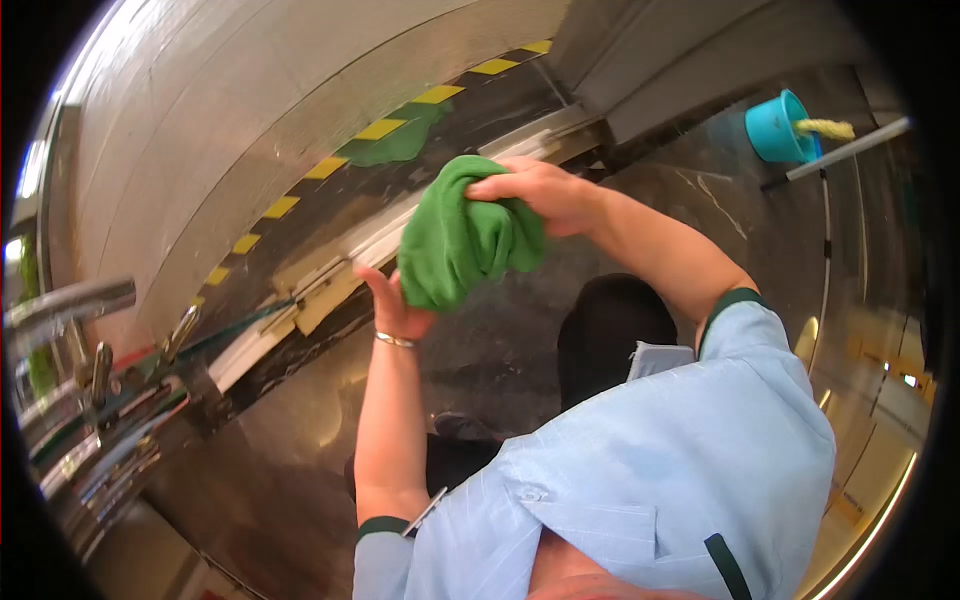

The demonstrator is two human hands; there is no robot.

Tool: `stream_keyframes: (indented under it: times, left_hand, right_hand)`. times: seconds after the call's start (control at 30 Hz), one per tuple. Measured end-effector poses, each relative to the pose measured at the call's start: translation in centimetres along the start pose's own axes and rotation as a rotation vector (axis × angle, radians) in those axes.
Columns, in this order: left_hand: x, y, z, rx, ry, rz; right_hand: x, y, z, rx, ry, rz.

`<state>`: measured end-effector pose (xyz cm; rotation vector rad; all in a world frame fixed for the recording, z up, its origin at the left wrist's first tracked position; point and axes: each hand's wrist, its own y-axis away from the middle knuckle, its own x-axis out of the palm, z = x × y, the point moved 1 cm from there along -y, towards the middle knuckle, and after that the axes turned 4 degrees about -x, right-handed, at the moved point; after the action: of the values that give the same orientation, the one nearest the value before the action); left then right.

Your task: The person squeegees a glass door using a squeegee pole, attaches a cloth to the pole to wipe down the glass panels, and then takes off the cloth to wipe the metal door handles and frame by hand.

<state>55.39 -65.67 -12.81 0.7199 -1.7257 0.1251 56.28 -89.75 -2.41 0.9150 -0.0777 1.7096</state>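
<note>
A bunched green cloth is held up in front of me between both hands. My right hand grips its upper right part, with the thumb pressed over the folds. At the lower left edge, my left hand holds the cloth from beneath. Its thumb sticks out to the side, and its other fingers are hidden behind the fabric. A metal bracelet circles the left wrist.
A glossy panel with yellow-and-black striped tape rises ahead, reflecting green. Along its base runs a pale track. Metal handles stand at left. A turquoise bucket with yellow cloth and a pole are at right on the dark floor.
</note>
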Motion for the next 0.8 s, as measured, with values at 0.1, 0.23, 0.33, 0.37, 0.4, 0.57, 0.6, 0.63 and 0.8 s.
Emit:
stream_keyframes:
  times: [0.1,0.23,0.33,0.37,0.4,0.57,0.6,0.63,0.8]
  left_hand:
    - [3.3,-1.6,1.3,-0.021,-0.302,-0.06]
    - [4.9,-2.2,-0.4,-0.106,-0.437,-0.326]
    - [3.0,-2.6,-0.9,-0.208,-0.987,-0.28]
    - [1.8,-2.6,-0.4,-0.252,-1.251,-0.208]
    - [2.2,-2.9,0.2,-0.174,-1.421,-0.037]
    - [4.8,-4.6,0.1,-0.201,-0.604,-0.368]
    - [5.1,-5.3,0.3,-0.133,-0.564,-0.41]
    - [5.3,-6.0,0.6,-0.061,-0.524,-0.454]
    - [6.6,-7.6,2.6,0.01,-1.156,-0.166]
  right_hand:
    - [-3.1,-1.1,-1.8,0.021,-0.168,-0.171]
    - [-6.9,-1.2,-2.1,0.038,-0.224,-0.253]
    - [-9.4,-1.8,-4.3,0.056,-0.252,-0.212]
    - [-10.3,-2.2,-4.9,0.067,-0.214,-0.176]
    - [-10.4,-2.3,-4.6,0.075,-0.174,-0.141]
    - [-12.3,0.1,-4.1,0.259,0.708,-0.429]
    - [-11.6,0.2,-4.6,0.235,0.477,-0.3]
    - [-10.2,0.5,-5.2,0.216,0.246,-0.166]
    - [-8.8,-1.3,-6.1,0.011,-0.13,0.06]
